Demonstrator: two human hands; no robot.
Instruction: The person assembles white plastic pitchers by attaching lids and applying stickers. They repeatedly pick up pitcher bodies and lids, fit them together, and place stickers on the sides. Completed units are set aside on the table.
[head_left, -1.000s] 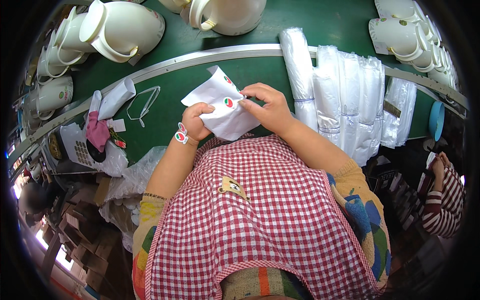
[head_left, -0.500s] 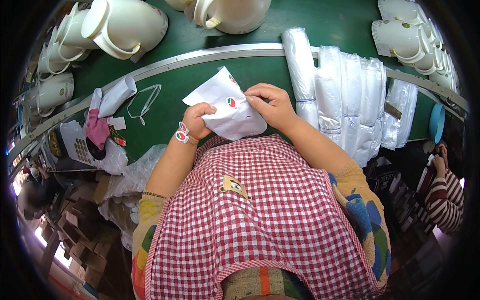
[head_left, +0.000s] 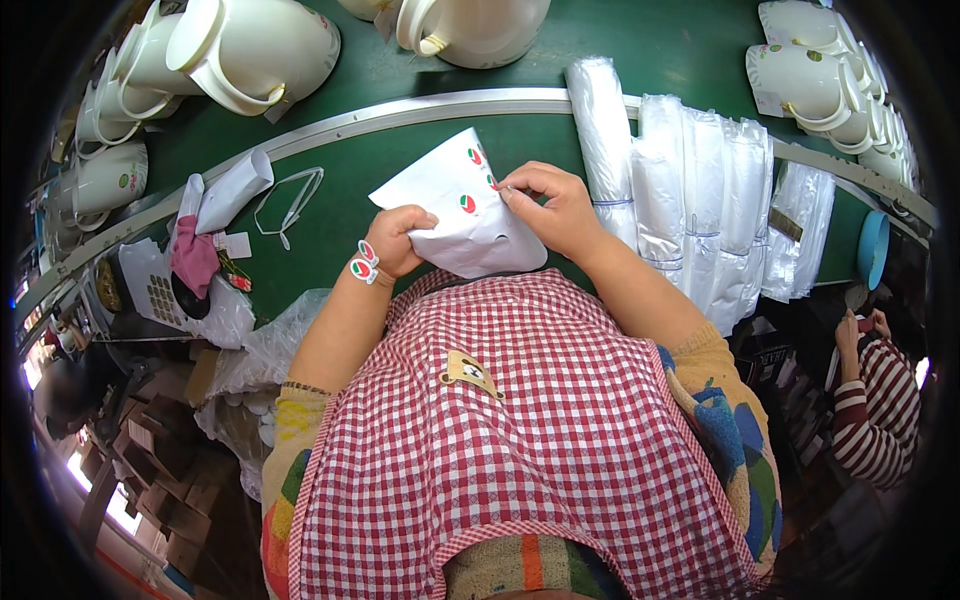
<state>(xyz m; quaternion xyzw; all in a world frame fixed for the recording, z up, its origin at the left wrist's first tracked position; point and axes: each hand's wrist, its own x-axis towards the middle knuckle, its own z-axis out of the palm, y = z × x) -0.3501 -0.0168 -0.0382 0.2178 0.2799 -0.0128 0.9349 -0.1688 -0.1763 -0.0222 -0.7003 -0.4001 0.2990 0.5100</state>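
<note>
My left hand [head_left: 400,242] grips the lower left edge of a white sticker sheet [head_left: 430,185], with the thumb on top. A few round red, green and white stickers [head_left: 467,204] show on the sheet. My right hand [head_left: 556,212] is closed in a pinch at the sheet's right edge, thumb and forefinger on one sticker [head_left: 492,182]. Whether that sticker is still stuck down I cannot tell. More of these stickers [head_left: 361,269] are stuck on my left wrist. The sheet is held above the near edge of the green table, just over my checked apron [head_left: 480,420].
Cream lidded jugs [head_left: 260,55] stand left, at the back [head_left: 480,30] and right [head_left: 810,85]. Bundles of clear plastic bags [head_left: 700,200] lie right of my hand. At left are a rolled white sheet [head_left: 235,190], pink cloth [head_left: 193,258] and a calculator [head_left: 155,285]. A striped-sleeved person [head_left: 880,410] sits at right.
My right hand has shifted slightly up along the sheet's edge, and the sheet has tilted so another sticker shows. The person at right has moved their arms.
</note>
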